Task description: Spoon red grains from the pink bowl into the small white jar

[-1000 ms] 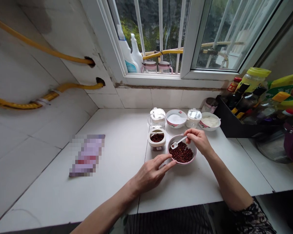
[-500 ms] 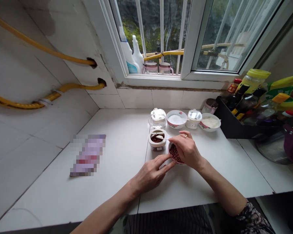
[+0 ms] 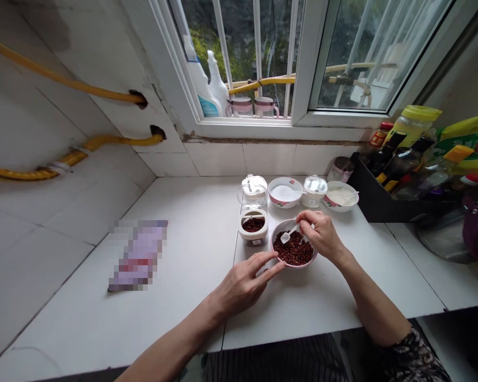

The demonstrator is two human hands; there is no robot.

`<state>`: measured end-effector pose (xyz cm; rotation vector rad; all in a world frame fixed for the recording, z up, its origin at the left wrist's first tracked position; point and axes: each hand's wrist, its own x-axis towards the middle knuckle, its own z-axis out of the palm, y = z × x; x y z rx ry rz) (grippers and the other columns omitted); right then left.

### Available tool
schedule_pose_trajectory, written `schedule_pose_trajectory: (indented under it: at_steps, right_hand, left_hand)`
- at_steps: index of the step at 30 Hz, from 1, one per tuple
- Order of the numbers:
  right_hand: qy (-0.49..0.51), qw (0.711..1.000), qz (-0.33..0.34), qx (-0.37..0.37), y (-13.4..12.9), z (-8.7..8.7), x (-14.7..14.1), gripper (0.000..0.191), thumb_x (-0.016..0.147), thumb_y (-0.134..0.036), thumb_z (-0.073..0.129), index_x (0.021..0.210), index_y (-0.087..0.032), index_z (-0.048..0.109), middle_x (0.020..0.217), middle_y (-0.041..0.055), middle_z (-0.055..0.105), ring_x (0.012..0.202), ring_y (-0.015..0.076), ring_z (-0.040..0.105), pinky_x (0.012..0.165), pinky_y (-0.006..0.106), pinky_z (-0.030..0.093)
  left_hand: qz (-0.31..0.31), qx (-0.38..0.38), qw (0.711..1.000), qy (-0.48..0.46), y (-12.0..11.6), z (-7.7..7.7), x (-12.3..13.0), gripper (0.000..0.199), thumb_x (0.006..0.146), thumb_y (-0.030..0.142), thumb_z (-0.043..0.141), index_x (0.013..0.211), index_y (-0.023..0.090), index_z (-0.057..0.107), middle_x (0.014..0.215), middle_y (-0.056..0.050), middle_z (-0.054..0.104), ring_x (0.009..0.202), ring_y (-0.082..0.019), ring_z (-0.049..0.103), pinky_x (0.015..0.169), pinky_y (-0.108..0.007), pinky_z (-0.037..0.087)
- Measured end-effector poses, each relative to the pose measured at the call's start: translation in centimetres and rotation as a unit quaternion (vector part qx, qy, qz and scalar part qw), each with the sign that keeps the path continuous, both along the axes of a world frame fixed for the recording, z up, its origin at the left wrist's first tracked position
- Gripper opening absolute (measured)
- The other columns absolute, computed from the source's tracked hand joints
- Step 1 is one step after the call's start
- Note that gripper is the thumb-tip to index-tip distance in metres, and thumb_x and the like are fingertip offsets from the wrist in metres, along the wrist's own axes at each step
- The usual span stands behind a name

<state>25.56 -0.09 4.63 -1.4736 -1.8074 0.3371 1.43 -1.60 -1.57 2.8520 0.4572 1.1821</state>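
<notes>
Right of the frame's centre, the right hand (image 3: pixel 321 233) pinches a small white plastic spoon (image 3: pixel 286 238) over dark red grains (image 3: pixel 297 251) in a round, white, pink-rimmed bowl (image 3: pixel 298 266). The left hand (image 3: pixel 242 282), fingers spread, touches the bowl's lower-left rim, near a clear, white-rimmed jar (image 3: pixel 248 240).

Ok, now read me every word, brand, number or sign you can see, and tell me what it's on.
None readable for certain.
Red-capped bottle: lettering too small.
White bottle with blue marking: too blurred.
White tag on the open jar: too small.
Yellow-green bag: too blurred.
Purple item: pixelated.
</notes>
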Motion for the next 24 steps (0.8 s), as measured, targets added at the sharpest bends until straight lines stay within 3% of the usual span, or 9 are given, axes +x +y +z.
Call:
schedule_pose_trajectory:
  at_steps: [7, 12, 16, 24]
  right_hand:
    - [0.005, 0.999, 0.030, -0.023, 0.0, -0.9, -1.4, 0.020, 0.082, -0.015, 0.046, 0.073, -0.022, 0.062, 0.058, -0.0013, 0.066, 0.070, 0.0182, 0.061, 0.087, 0.035, 0.042]
    - [0.104, 0.993, 0.023, -0.059, 0.2, -0.5, -0.9, 0.018, 0.078, -0.016, 0.045, 0.070, -0.021, 0.061, 0.053, -0.0033, 0.062, 0.054, 0.0139, 0.057, 0.068, 0.028, 0.046]
    - [0.200, 0.973, 0.006, -0.110, 0.3, -0.3, -0.4, 0.015, 0.074, -0.023, 0.049, 0.070, -0.020, 0.063, 0.052, -0.0027, 0.061, 0.051, 0.0130, 0.055, 0.056, 0.025, 0.044]
    - [0.353, 0.923, 0.015, -0.152, 0.9, 0.1, 0.1, 0.016, 0.070, -0.032, 0.060, 0.072, -0.018, 0.065, 0.052, -0.0018, 0.061, 0.050, 0.0119, 0.053, 0.056, 0.027, 0.047]
  left_hand:
    - [0.000, -0.005, 1.000, -0.002, 0.0, -0.1, 0.0, 0.047, 0.090, 0.000, 0.043, 0.132, 0.017, 0.055, 0.127, -0.014, 0.056, 0.110, -0.021, 0.062, 0.080, -0.033, 0.063]
    - [-0.003, -0.005, 1.000, -0.001, 0.0, -0.1, -0.1, 0.048, 0.090, 0.000, 0.043, 0.133, 0.017, 0.055, 0.127, -0.015, 0.056, 0.110, -0.021, 0.062, 0.081, -0.034, 0.063]
    - [0.001, -0.004, 1.000, 0.005, 0.0, 0.1, -0.1, 0.048, 0.091, 0.000, 0.042, 0.134, 0.018, 0.054, 0.126, -0.015, 0.057, 0.110, -0.021, 0.062, 0.081, -0.034, 0.063]
    - [0.002, -0.004, 1.000, 0.004, 0.0, -0.1, -0.1, 0.047, 0.091, 0.001, 0.042, 0.134, 0.018, 0.054, 0.126, -0.015, 0.057, 0.111, -0.021, 0.062, 0.082, -0.035, 0.063]
